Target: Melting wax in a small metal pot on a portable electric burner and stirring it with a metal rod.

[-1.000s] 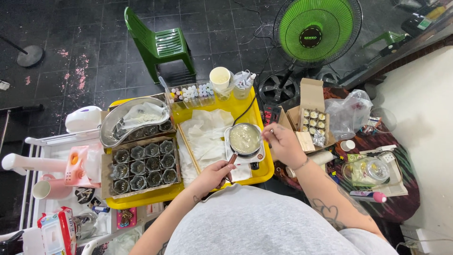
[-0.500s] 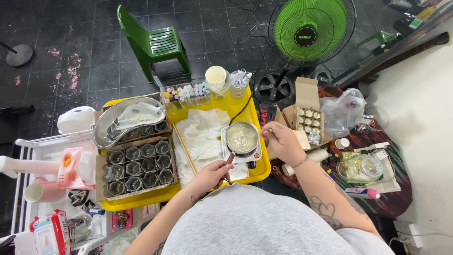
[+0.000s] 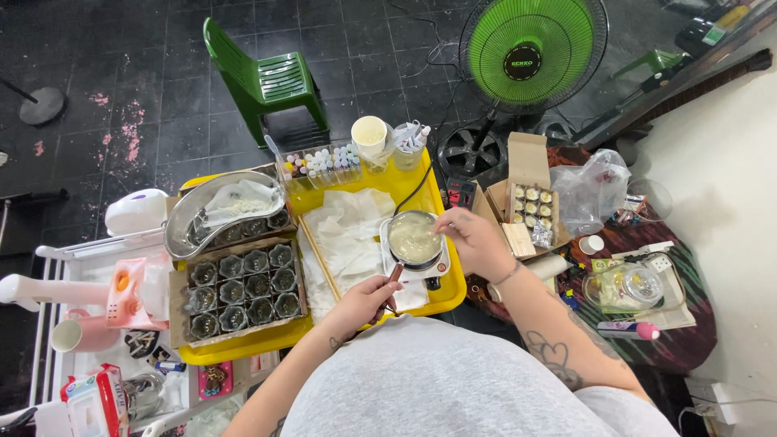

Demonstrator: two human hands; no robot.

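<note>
A small pot (image 3: pixel 415 237) of pale liquid on a hotplate (image 3: pixel 414 267) on the yellow tray (image 3: pixel 449 279) — hot, spillable — is gripped by its handle in the left hand (image 3: pixel 364 301), while the right hand (image 3: pixel 473 241) is closed on a stirrer too small to identify.

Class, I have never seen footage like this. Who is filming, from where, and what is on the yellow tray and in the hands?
There is no machine here: a person works with two bare hands, and a camera worn on the head looks straight down at them. The left hand holds the brown handle of a small pot of pale liquid, which sits on a little white hotplate. The right hand reaches over the pot's rim; whether it holds anything is too small to tell. On the yellow tray also lie white paper, a box of dark moulds, a metal dish and a rack of small bottles.
</note>
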